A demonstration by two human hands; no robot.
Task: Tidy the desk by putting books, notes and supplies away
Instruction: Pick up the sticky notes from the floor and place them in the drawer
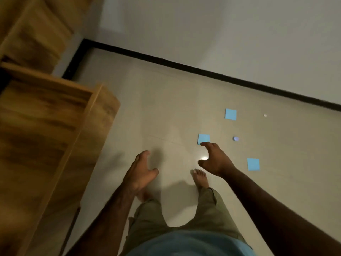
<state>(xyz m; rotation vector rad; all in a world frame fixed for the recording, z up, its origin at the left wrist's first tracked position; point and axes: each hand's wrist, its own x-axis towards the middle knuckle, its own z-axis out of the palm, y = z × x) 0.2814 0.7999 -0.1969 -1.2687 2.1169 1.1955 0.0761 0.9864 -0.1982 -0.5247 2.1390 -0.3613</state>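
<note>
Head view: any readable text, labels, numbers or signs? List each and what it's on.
No text is readable.
Far blue sticky note, middle blue sticky note, near blue sticky note: blank faces.
Small round lilac object: too small and blurred to tell.
Wooden desk: motion-blurred, no markings show.

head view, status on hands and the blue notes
Left hand open, empty. Right hand open, fingertips over middle blue note, contact unclear. Far blue note and near blue note lie flat on the floor. Small round object beside them, nothing in the way.
</note>
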